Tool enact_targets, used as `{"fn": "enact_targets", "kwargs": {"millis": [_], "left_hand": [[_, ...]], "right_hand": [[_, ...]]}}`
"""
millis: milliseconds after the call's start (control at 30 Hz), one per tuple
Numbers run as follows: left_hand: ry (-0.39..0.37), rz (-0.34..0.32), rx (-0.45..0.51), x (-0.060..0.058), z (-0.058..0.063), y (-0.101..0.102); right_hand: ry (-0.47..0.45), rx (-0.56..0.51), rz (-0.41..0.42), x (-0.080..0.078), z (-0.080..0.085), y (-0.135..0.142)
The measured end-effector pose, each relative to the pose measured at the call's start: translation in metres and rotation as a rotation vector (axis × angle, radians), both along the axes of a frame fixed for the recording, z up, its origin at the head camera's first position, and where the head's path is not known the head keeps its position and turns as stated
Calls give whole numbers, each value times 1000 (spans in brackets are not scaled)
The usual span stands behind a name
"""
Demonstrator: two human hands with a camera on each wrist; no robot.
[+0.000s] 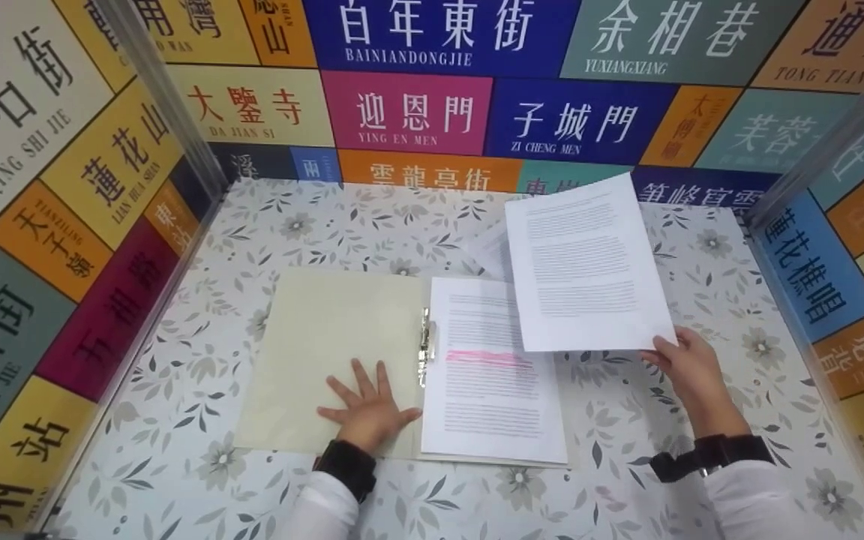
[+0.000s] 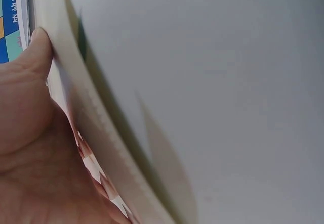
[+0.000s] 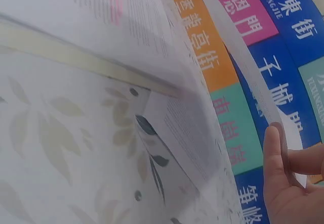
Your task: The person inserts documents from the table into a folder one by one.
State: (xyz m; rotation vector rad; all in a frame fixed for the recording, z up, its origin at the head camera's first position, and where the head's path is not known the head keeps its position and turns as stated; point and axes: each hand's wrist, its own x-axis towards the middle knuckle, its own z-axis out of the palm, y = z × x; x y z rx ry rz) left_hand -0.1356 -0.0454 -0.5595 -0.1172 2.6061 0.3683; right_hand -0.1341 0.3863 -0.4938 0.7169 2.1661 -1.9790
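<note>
A cream file folder [image 1: 334,322] lies spread flat, a metal clip [image 1: 424,345] along its spine. On its right side rest printed pages [image 1: 492,420] with a pink-highlighted band. My left hand [image 1: 372,409] has its fingers splayed on the folder's left cover, thumb toward the spine. In the left wrist view the thumb [image 2: 38,52] is at a pale edge. My right hand [image 1: 687,367] pinches the lower right corner of a printed sheet [image 1: 582,262] held up over the pages' upper right. In the right wrist view that sheet [image 3: 258,82] shows nearly edge-on between thumb and fingers.
Behind the raised sheet, another printed paper [image 1: 488,244] lies on the table, partly hidden; the right wrist view shows this paper [image 3: 185,128] beyond the folder's edge. Flower-patterned covering [image 1: 199,390] spreads around the folder. Panels with colourful street-name signs [image 1: 409,112] enclose the back and sides.
</note>
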Motion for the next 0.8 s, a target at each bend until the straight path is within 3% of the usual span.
{"fn": "enact_targets", "kwargs": {"millis": [267, 500, 800], "left_hand": [[-4, -10, -17, 1, 4, 0], [2, -19, -34, 1, 4, 0], [-10, -5, -34, 1, 2, 1]], "right_hand": [[-3, -85, -12, 28, -11, -47], [-109, -52, 2, 50, -25, -84], [-165, -22, 56, 72, -51, -120]]}}
